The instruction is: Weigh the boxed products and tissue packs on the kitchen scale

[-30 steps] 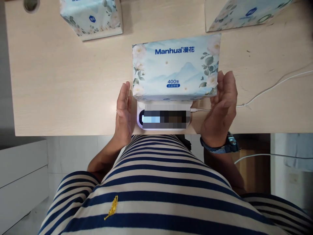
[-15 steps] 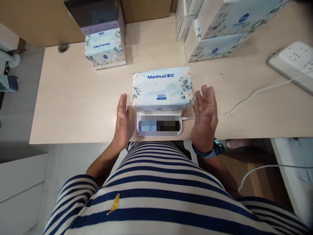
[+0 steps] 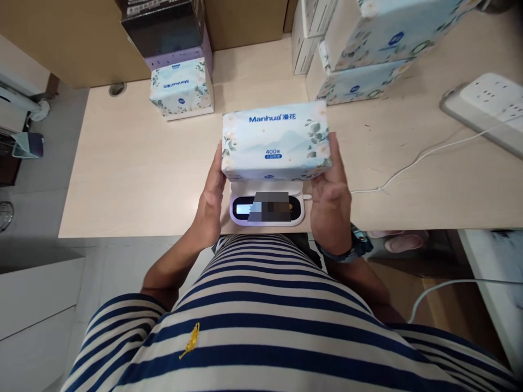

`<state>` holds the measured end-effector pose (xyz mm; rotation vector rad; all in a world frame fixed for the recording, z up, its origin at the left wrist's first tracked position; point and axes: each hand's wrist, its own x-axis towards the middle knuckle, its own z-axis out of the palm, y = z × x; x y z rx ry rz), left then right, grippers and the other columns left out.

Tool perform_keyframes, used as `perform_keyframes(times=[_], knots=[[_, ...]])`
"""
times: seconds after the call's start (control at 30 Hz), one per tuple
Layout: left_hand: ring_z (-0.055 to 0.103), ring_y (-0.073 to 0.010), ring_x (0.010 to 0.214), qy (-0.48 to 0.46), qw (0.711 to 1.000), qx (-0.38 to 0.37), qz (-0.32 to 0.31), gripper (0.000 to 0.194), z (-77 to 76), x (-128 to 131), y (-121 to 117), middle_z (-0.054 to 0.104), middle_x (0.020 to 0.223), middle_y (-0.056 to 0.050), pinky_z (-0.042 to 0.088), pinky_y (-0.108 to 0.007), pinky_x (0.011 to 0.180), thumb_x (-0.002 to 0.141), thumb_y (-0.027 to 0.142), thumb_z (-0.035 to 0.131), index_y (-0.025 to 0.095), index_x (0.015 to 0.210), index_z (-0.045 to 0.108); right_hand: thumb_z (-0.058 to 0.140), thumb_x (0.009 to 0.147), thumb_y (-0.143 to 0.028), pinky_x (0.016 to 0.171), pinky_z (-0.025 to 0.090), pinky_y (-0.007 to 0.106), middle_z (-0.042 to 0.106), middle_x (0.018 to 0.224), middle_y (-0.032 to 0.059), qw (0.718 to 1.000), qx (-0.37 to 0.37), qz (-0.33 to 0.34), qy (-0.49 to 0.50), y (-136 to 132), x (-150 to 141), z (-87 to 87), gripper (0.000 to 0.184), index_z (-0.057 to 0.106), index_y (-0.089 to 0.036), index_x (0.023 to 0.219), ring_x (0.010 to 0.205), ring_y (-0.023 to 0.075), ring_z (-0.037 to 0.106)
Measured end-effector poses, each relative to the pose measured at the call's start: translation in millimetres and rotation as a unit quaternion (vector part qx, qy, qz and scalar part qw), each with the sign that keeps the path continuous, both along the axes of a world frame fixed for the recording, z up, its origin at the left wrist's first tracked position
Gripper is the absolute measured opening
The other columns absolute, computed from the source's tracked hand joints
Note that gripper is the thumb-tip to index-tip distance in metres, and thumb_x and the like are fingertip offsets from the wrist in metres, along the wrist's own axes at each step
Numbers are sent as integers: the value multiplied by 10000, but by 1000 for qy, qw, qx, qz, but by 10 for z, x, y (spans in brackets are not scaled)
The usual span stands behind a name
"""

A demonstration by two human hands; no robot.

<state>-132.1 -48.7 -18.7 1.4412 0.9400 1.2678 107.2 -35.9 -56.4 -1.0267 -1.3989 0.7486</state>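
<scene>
Between my two hands is a pack of tissues, white and pale blue with printed flowers and "Manhua" lettering. My left hand presses against its left end, fingers running along the side. At the right end my right hand, with a watch on the wrist, grips the pack the same way. Under and in front of the pack is a white digital scale with a lit display, partly blurred out. Whether the pack still touches the scale's top, I cannot tell.
A smaller tissue pack stands at the back left before a black box. Stacked tissue packs and white boxes are at the back right. A power strip lies right, with a white cable running to the scale.
Both hands have moved inward from beside the tissue pack and now hold its ends. The pack looks slightly larger and higher in view. The camera view has shifted a little.
</scene>
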Motion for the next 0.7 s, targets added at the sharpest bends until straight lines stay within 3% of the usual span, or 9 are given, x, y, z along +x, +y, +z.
perform_keyframes(times=[0.1, 0.27, 0.37, 0.5, 0.7], knots=[[170, -376, 1773, 4, 999, 34, 12, 913, 187, 35, -35, 413, 1810, 122, 167, -541, 1487, 840, 1032, 464, 493, 1566, 591, 420, 869, -1005, 1432, 257, 624, 338, 1842, -71, 997, 30, 59, 26, -18, 15, 161, 1023, 330, -462, 1731, 1763, 345, 227], [164, -387, 1773, 20, 997, 69, 27, 988, 378, 84, -90, 362, 1837, 122, 152, -539, 1489, 804, 1065, 430, 465, 1573, 586, 350, 860, -1014, 1428, 222, 660, 309, 1834, -55, 994, 98, 39, 23, -23, -58, 240, 1057, 283, -437, 1743, 1778, 370, 145], [134, -367, 1780, 38, 996, 84, 5, 964, 388, 91, -96, 296, 1856, 153, 147, -513, 1492, 860, 1037, 347, 493, 1639, 510, 336, 836, -1032, 1414, 276, 657, 310, 1828, -6, 997, 77, 11, 19, -11, -93, 196, 1124, 262, -386, 1753, 1766, 398, 186], [49, -343, 1790, 65, 992, 104, -22, 868, 328, 63, -76, 155, 1881, 201, 129, -481, 1493, 987, 928, 197, 497, 1722, 365, 344, 953, -906, 1422, 297, 610, 292, 1842, -64, 988, 135, 70, 36, 0, -105, 169, 936, 262, -431, 1755, 1761, 345, 228], [44, -368, 1783, 60, 985, 143, -70, 893, 224, -70, 23, 169, 1886, 175, 124, -509, 1490, 978, 939, 350, 485, 1746, 310, 325, 1008, -868, 1440, 237, 606, 260, 1843, -61, 988, 123, 74, 48, -37, -195, 268, 880, 227, -427, 1764, 1784, 351, 124]])
